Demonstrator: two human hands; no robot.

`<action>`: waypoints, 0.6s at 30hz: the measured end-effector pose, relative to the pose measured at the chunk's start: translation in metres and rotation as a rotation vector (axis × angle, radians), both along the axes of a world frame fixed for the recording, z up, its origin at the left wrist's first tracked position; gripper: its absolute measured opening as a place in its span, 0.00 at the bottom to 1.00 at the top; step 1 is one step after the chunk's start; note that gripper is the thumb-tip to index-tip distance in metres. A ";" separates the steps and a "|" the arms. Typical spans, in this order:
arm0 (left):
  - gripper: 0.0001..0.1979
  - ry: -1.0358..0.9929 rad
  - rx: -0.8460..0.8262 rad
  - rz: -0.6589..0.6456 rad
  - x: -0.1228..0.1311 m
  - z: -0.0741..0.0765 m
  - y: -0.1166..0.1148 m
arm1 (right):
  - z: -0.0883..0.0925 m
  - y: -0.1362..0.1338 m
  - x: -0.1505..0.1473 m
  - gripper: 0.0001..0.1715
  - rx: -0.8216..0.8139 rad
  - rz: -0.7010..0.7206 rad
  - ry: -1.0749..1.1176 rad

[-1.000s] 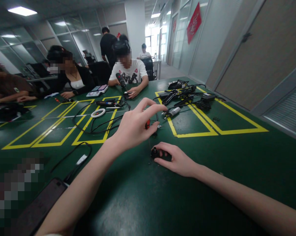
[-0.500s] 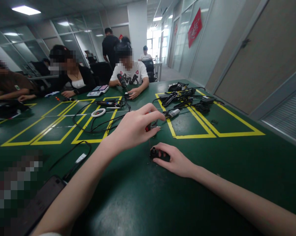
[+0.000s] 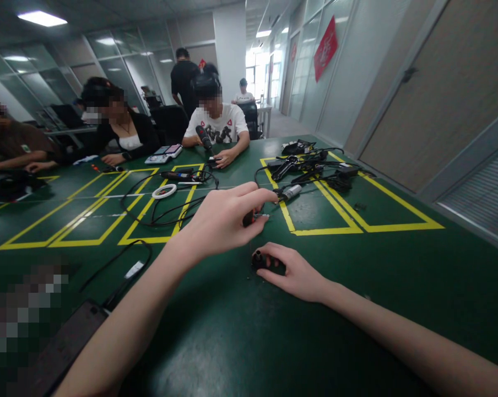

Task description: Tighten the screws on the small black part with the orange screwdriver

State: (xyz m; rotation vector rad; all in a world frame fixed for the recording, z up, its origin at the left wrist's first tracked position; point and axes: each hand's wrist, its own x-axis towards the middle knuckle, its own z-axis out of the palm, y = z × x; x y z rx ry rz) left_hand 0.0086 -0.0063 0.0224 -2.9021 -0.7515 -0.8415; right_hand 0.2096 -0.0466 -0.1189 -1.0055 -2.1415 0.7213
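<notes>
My left hand [image 3: 228,215] is raised over the table, its thumb and fingers curled around a small red-and-black handle [image 3: 248,219] that is mostly hidden. A thin pale metal piece [image 3: 262,216] shows beside the thumb tip. Lower and to the right, my right hand [image 3: 292,267] rests near the tabletop with its fingers wrapped around a black cylindrical piece [image 3: 258,260]. That piece has a short metal collar at its upper end, and the fingers cover much of it. The left hand is just above and behind it, apart from the right hand.
Yellow tape rectangles mark the green table [image 3: 216,336]. Black cables and devices [image 3: 301,165] are piled at the back right, near a silver cylinder [image 3: 291,192]. A white ring [image 3: 164,191] lies among cables at left. A co-worker [image 3: 216,124] sits opposite, holding a black tool.
Both hands stay almost in place. The left hand has dipped and turned slightly, so less red shows between its fingers. The view has shifted a little.
</notes>
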 end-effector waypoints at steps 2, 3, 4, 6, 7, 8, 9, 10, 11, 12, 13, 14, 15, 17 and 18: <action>0.15 0.013 -0.012 -0.019 0.000 0.001 -0.001 | 0.000 0.000 0.000 0.11 -0.002 0.000 0.007; 0.16 0.019 -0.032 -0.035 0.000 0.002 -0.001 | 0.000 0.000 0.000 0.11 -0.004 0.000 0.008; 0.17 0.022 -0.054 -0.052 0.000 0.003 -0.002 | 0.000 -0.001 0.000 0.10 -0.006 -0.002 0.009; 0.17 0.013 -0.088 -0.064 0.001 0.003 -0.002 | 0.000 -0.001 0.000 0.10 -0.010 -0.002 0.006; 0.18 0.002 -0.093 -0.059 0.001 0.002 -0.002 | 0.000 -0.001 0.000 0.11 -0.009 -0.001 0.004; 0.18 -0.009 -0.093 -0.049 0.002 0.001 -0.002 | 0.000 -0.001 0.000 0.11 -0.008 0.000 0.002; 0.19 -0.023 -0.089 -0.038 0.003 0.000 -0.001 | 0.000 -0.001 0.000 0.12 -0.007 0.001 0.002; 0.20 -0.038 -0.088 -0.032 0.004 -0.002 -0.001 | 0.000 -0.001 0.000 0.12 -0.007 0.001 0.003; 0.20 -0.054 -0.088 -0.033 0.006 -0.003 -0.001 | 0.000 -0.001 0.000 0.12 -0.010 0.000 0.005; 0.19 -0.074 -0.094 -0.041 0.007 -0.005 -0.001 | 0.000 -0.001 0.000 0.12 -0.011 0.001 0.009; 0.18 -0.098 -0.105 -0.048 0.008 -0.008 -0.001 | 0.000 0.000 0.000 0.11 -0.012 0.001 0.012; 0.17 -0.126 -0.124 -0.055 0.010 -0.011 -0.001 | 0.000 0.000 0.000 0.11 -0.010 0.002 0.013; 0.16 -0.160 -0.150 -0.053 0.010 -0.014 -0.001 | 0.000 0.000 0.000 0.11 -0.005 0.003 0.014; 0.16 -0.232 -0.229 -0.038 0.009 -0.022 -0.002 | 0.000 0.000 0.000 0.10 0.003 0.001 0.010; 0.18 -0.289 -0.264 -0.019 0.007 -0.027 -0.003 | 0.000 0.000 -0.001 0.10 0.005 -0.003 0.009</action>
